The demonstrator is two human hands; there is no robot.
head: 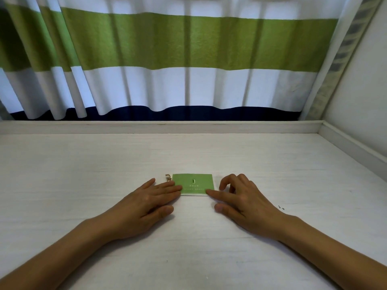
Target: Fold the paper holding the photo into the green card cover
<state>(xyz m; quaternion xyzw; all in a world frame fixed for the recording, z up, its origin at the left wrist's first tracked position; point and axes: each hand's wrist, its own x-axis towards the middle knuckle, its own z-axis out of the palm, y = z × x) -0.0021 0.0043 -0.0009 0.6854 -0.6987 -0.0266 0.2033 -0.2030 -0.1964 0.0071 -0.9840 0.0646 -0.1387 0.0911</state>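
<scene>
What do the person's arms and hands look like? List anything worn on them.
Nothing is worn. Both forearms are bare as far up as the picture shows, with no sleeve in sight. The left hand and right hand carry no gloves, rings, watch or bracelet. The nails that show are short and unpainted. No marks or bandages are visible.

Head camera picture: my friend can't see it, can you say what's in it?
A closed green card cover lies flat on a white table, with the left hand and right hand resting fingertips on its near corners. A small string peeks out at its left, and a striped curtain hangs behind.
</scene>
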